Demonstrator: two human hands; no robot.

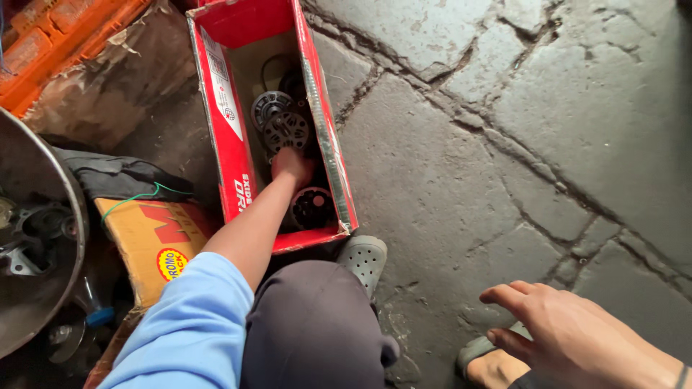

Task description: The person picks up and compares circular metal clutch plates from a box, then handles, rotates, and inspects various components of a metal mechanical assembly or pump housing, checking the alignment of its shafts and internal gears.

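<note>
Cracked grey stone paving (504,130) fills the right and centre of the frame, its joints dark with grime, as I crouch over a tall red cardboard box (328,144) standing open at upper centre. My left hand (292,164) is plunged into the box, wrist below its rim, resting on the round metal parts stacked at the bottom; from this angle I cannot tell whether my fingers are pinching anything or only pressing on the pile. Just above my knuckles lie two silvery ribbed discs (277,119), and just below my wrist sits a dark toothed wheel (312,207), all packed close because the box is narrow and holds them on edge against its walls. My right hand (569,335) hangs at the lower right of the frame, holding nothing, fingers spread and slightly curled above the paving, seemingly out for balance while I lean forward. My knee in dark trousers (317,324) and a pale perforated clog (364,256) sit tight against the box's near end, which steadies it. At lower left a yellow carton (155,238) with a green wire across it lies beside a large metal pan (32,216) holding more greasy parts, and an orange crate (58,36) occupies the upper left corner.
</note>
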